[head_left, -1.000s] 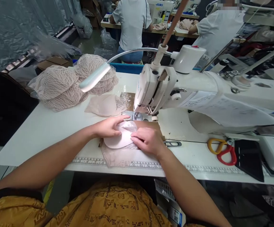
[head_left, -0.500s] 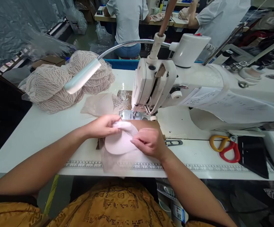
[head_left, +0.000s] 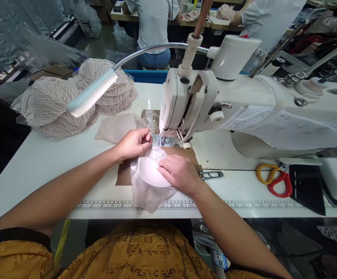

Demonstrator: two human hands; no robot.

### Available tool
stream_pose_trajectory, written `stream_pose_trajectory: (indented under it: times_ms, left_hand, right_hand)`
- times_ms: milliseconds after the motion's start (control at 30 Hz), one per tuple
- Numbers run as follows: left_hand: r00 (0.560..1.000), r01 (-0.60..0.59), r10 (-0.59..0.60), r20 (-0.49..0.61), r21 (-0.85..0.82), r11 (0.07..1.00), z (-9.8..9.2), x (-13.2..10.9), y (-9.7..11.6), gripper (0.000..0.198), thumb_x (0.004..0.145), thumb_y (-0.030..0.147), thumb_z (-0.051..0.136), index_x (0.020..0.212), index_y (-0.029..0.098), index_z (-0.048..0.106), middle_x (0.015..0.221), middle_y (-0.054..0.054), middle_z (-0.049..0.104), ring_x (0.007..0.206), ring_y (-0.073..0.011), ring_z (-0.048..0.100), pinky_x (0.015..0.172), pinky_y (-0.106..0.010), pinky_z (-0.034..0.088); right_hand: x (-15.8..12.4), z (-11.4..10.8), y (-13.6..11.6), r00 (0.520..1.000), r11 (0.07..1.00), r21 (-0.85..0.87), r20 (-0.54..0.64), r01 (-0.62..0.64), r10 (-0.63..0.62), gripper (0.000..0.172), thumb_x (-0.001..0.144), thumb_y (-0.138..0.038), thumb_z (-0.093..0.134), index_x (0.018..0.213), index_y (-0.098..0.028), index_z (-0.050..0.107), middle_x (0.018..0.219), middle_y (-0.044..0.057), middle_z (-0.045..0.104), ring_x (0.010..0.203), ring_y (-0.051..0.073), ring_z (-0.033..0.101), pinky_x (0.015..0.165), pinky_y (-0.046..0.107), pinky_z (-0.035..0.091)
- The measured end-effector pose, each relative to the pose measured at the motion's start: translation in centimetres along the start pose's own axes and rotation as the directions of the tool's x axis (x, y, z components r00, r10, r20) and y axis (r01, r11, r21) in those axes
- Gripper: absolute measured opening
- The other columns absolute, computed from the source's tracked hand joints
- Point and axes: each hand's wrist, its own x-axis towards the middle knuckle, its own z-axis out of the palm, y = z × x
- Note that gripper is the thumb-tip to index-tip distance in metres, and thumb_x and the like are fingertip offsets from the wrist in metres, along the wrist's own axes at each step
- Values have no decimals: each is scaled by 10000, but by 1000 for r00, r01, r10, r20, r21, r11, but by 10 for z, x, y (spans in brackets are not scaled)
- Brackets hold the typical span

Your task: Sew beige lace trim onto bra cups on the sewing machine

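Note:
A pale pink bra cup (head_left: 151, 173) with a lace-edged sheer fabric (head_left: 149, 197) under and around it lies in front of the sewing machine's needle area (head_left: 163, 139). My right hand (head_left: 180, 173) grips the cup's right side, thumb on its inner face and fingers curled over the far edge. Just left of the presser foot, my left hand (head_left: 135, 144) is closed in a pinch by the far end of the lace. What sits between those fingertips is too small to make out. Another sheer cup piece (head_left: 116, 128) lies behind my left hand.
Stacked beige lace cups (head_left: 54, 104) stand at the back left beneath a lamp (head_left: 92, 93). The sewing machine head (head_left: 185, 104) rises ahead. Scissors (head_left: 280, 182) and a black pouch (head_left: 306, 188) lie right. A printed ruler (head_left: 107, 205) runs along the front edge. Two people sit beyond.
My left hand has shifted from the cup's upper edge up toward the needle area. The cup has turned and lies flatter, its lace edge now showing. My right hand has opened out over the cup.

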Motion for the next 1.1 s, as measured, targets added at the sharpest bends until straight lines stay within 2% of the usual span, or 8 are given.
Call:
stream_pose_trajectory:
  times_ms: [100,167,300,433,600,767,900,1100]
  left_hand:
    - [990,-97,128,-62,367,925,-4,-7,11,32,786,183,515,803,177,488,738,-6,569,640,-134,488,595,-250,394]
    - [972,-176,232,-47,513,840,-2,-17,24,79,848,189,483,883,160,548,795,-35,595,699,-158,536,633,-274,431]
    - [943,-331,281,180,616,715,17,-37,32,221,956,236,418,927,131,610,903,-106,653,835,-207,619,750,-341,529]
    - [902,-410,367,226,710,572,34,-44,18,273,970,224,401,1009,84,633,1094,-196,646,1071,-290,605,912,-458,536]
    - [891,-446,354,284,692,568,26,-41,13,337,962,254,419,1125,25,606,1253,-260,581,1159,-334,579,963,-486,527]
    - [915,-402,232,331,685,608,14,-39,14,495,937,327,484,1336,34,499,1400,-245,494,1278,-359,507,1032,-502,486]
    - [911,-406,197,364,699,589,9,-34,8,564,945,369,460,1386,17,471,1452,-240,447,1328,-358,458,1087,-489,435]
    - [873,-473,197,446,677,563,-1,-18,2,612,942,390,435,1425,15,435,1488,-244,396,1362,-356,421,1129,-487,376]
  right_hand:
    - [0,-1,-1,1000,1000,-25,-5,-14,13,276,941,-275,501,749,-184,676,678,6,602,654,132,483,611,281,292]
    - [0,-1,-1,1000,999,-37,2,-23,24,255,936,-288,516,764,-189,677,700,8,610,672,137,495,620,280,300]
    - [1,-2,-2,999,997,-75,36,-33,36,204,910,-277,556,762,-191,666,746,22,630,707,153,516,643,289,322]
    - [1,-5,-2,995,993,-79,39,-85,88,192,917,-311,560,814,-188,667,808,43,643,768,175,538,684,295,360]
    - [4,-8,-2,977,976,-95,64,-196,202,174,891,-313,607,973,-180,684,972,69,665,861,201,570,737,312,407]
    - [7,-6,-2,972,966,-150,80,-209,222,276,925,-337,554,1119,-179,669,989,73,663,844,211,577,726,336,412]
    - [9,-5,-3,971,958,-190,70,-214,230,287,938,-355,531,1128,-189,669,956,69,663,839,217,574,721,346,403]
    - [13,-3,-4,961,938,-237,45,-254,272,292,944,-353,518,1139,-189,661,957,85,668,886,241,570,735,354,403]
